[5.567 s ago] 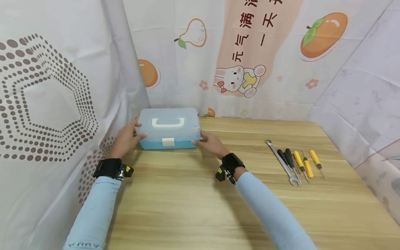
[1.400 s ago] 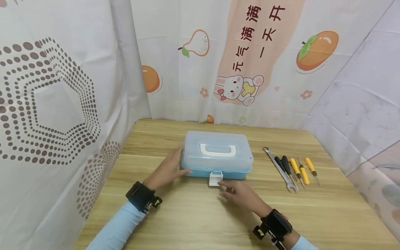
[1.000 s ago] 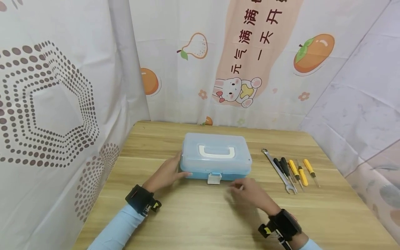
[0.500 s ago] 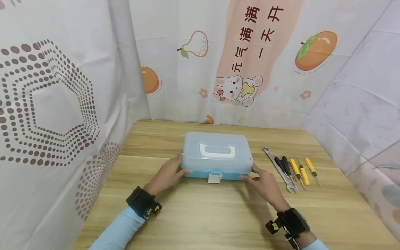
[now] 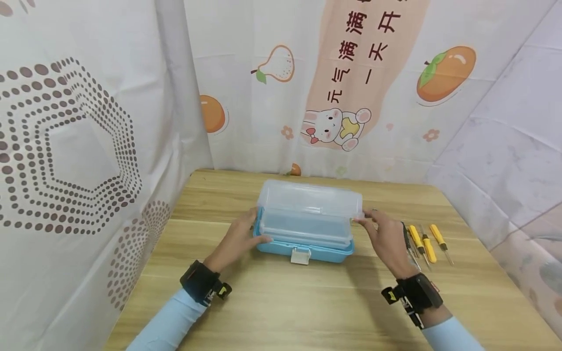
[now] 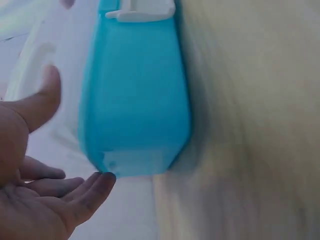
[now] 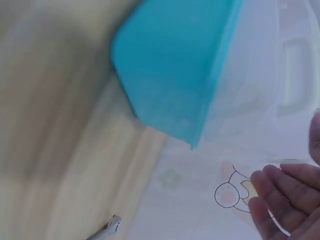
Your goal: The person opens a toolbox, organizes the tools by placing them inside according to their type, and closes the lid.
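Observation:
A toolbox with a light blue base (image 5: 329,254) and a clear lid (image 5: 303,197) stands mid-table, its lid tipped up and back. Under the lid shows a translucent inner tray (image 5: 307,228). The white front latch (image 5: 300,256) hangs undone. My right hand (image 5: 388,239) pinches the lid's right corner between thumb and fingers. At the box's left end is my left hand (image 5: 237,241), its thumb by the front corner. In the left wrist view its fairly straight fingertips (image 6: 102,187) touch the blue end wall, and the thumb stands apart from it.
Right of the box lie several screwdrivers, among them yellow-handled ones (image 5: 417,239). A wrench (image 7: 107,231) is partly in the right wrist view; my right hand covers most of it in the head view. A printed curtain (image 5: 246,131) hangs behind the table.
The toolbox came right and forward from the back left, and its latch was flipped down. My right hand then moved from the latch to the right end and raised the lid.

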The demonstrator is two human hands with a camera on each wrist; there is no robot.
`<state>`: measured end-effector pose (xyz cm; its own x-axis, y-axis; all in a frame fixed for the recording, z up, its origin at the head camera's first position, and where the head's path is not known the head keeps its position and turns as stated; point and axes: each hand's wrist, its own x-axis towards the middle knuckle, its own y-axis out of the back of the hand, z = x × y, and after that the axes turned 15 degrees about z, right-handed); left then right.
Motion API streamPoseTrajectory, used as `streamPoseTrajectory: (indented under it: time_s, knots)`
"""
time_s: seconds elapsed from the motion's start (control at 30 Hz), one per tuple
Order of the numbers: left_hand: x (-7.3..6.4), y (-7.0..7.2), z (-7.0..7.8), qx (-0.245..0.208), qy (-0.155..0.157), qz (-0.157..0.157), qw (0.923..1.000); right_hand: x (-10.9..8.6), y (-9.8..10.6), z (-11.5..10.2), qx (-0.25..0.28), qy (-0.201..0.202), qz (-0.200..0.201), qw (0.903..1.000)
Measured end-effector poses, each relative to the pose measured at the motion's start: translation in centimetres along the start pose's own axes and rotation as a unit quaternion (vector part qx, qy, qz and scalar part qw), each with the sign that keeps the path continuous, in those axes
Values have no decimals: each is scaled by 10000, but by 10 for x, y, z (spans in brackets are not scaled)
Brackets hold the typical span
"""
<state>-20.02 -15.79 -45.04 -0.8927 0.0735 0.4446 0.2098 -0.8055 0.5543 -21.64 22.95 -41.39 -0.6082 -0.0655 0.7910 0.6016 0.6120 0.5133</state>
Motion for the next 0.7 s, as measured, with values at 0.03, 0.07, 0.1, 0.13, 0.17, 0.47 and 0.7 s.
streamPoseTrajectory:
  time_s: [0.03, 0.07, 0.1, 0.13, 0.17, 0.47, 0.7]
  knots:
    - [-1, -1, -2, 48, -77, -28, 10000, 5, -2, 2, 33, -165, -105, 9998]
    - [-1, -2, -4, 112, -150, -34, 9998, 10, -3, 4, 82, -336, -207, 9992]
    - [-2, -3, -5, 159, -191, -22, 9997, 16, -5, 6, 140, -501, -307, 9982]
    - [-3, -3, -6, 227, -187, 12, 9996, 21, -7, 9, 224, -647, -406, 9968]
    - [-4, -3, -7, 275, -170, 40, 9995, 27, -9, 11, 275, -763, -459, 9956]
    - [-6, -4, -3, 50, 522, 101, 9986, 80, -40, 39, 930, -1306, -648, 9849]
    - [-16, -6, -1, -268, 747, -29, 9968, 101, -66, 52, 1047, -1702, -1135, 9732]
